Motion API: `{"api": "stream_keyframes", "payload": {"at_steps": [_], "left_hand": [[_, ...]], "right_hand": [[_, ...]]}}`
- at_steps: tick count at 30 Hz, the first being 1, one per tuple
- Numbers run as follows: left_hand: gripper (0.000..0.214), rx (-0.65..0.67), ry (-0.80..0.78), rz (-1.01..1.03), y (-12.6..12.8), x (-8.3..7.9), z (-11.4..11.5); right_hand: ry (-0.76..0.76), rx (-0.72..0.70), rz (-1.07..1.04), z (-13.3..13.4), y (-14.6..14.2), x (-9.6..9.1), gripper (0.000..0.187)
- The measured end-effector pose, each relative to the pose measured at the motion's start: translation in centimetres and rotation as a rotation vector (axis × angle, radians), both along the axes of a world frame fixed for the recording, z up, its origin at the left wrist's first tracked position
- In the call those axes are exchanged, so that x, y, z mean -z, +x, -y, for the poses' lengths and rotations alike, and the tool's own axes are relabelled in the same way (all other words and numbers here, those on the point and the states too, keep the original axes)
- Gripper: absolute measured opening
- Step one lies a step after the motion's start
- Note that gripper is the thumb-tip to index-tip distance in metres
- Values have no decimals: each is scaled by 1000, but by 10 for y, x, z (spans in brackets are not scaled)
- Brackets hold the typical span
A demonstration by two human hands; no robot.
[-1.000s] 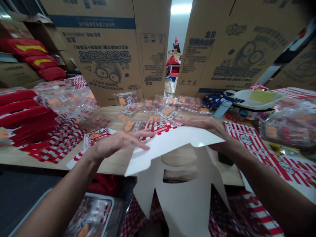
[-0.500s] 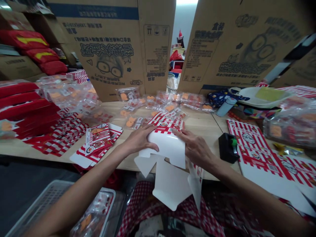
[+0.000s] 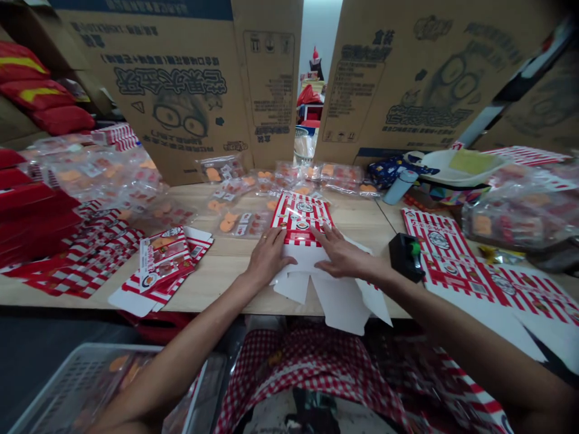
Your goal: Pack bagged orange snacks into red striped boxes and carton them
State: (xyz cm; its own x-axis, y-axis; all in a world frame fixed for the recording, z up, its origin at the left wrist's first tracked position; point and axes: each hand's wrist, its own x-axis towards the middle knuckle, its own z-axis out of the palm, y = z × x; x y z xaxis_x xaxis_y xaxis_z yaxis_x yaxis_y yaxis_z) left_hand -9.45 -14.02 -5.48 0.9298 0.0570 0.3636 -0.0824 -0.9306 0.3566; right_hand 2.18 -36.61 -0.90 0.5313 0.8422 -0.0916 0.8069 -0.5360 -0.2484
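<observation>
**Both hands flat on a striped carton at the table's near edge**

We see the left hand point(image 3: 266, 258) and the right hand point(image 3: 342, 258) lying side by side on a flattened red-and-white striped carton point(image 3: 300, 218). Both hands are spread open, palms down and fingers stretched forward. They press on the carton's white lower part and close around nothing.

The carton lies on the wooden table point(image 3: 217, 274), right in front of the person and about midway along the near edge. Its striped end points away from us. Its white flaps point(image 3: 340, 303) stick out past the table edge, over a red checked cloth point(image 3: 312, 367) in the person's lap.

Just right of the right hand sits a small black device with a green knob point(image 3: 406, 257). Beyond it, a spread of flat striped cartons point(image 3: 446, 247) runs toward the right corner. To the left, well apart from the left hand, we find another loose pile of flat cartons point(image 3: 160, 268). Clear packets with orange pieces point(image 3: 235, 222) lie scattered across the far half of the table, some touching the carton's far end.

Two big brown cardboard boxes point(image 3: 181, 90) stand along the back with a narrow gap between them. A white basin point(image 3: 456, 166) rests at the right rear with a pale blue bottle point(image 3: 400, 185) leaning near it. A plastic crate point(image 3: 63, 386) shows below the table on the left.
</observation>
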Motion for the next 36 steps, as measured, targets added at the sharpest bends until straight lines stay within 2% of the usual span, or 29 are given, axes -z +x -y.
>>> {"api": "stream_keyframes", "payload": {"at_steps": [3, 5, 7, 8, 10, 13, 15, 16, 18, 19, 21, 23, 25, 28, 30, 34, 36], "left_hand": [[55, -52, -53, 59, 18, 1, 5], [31, -88, -89, 71, 32, -3, 1], [15, -94, -113, 72, 42, -12, -7], [15, -82, -118, 75, 45, -19, -12], [36, -67, -201, 112, 42, -35, -19], [84, -127, -555, 168, 22, -59, -16], [97, -125, -750, 105, 5, -72, -7], [94, -96, -778, 44, -3, -78, -2], [73, -31, -796, -74, -16, -92, 5], [63, -14, -814, -122, -22, -102, 5], [57, -22, -854, -202, -33, -128, -1], [59, -40, -842, -275, -45, -161, -14], [57, -58, -758, -318, -58, -194, -30], [57, -7, -644, -318, -67, -227, -50], [61, 7, -565, -282, -60, -235, -56], [59, -39, -311, -303, -31, -233, -52], [48, 53, -204, -406, -21, -231, -47]], "right_hand": [[-7, 126, 179, -18, -4, 16, 67], [-49, 169, 239, -24, -4, 14, 49], [-73, 199, 271, -26, -1, 2, 40], [-75, 209, 285, -25, 2, -7, 37], [-68, 241, 323, -19, 11, -29, 35], [-49, 321, 351, -6, 28, -65, 39], [-49, 338, 339, 1, 37, -86, 41], [-60, 335, 334, 4, 41, -96, 43], [-93, 301, 334, 8, 45, -114, 46], [-104, 272, 329, 9, 47, -122, 47], [-84, 166, 275, 13, 51, -138, 46], [-12, 16, 164, 19, 54, -151, 46], [70, -96, 67, 22, 53, -159, 48], [112, -132, 56, 20, 40, -159, 47], [102, -116, 93, 14, 24, -153, 43], [131, -163, 166, 1, -7, -141, 33], [113, -136, 223, -2, -13, -139, 36]]}}
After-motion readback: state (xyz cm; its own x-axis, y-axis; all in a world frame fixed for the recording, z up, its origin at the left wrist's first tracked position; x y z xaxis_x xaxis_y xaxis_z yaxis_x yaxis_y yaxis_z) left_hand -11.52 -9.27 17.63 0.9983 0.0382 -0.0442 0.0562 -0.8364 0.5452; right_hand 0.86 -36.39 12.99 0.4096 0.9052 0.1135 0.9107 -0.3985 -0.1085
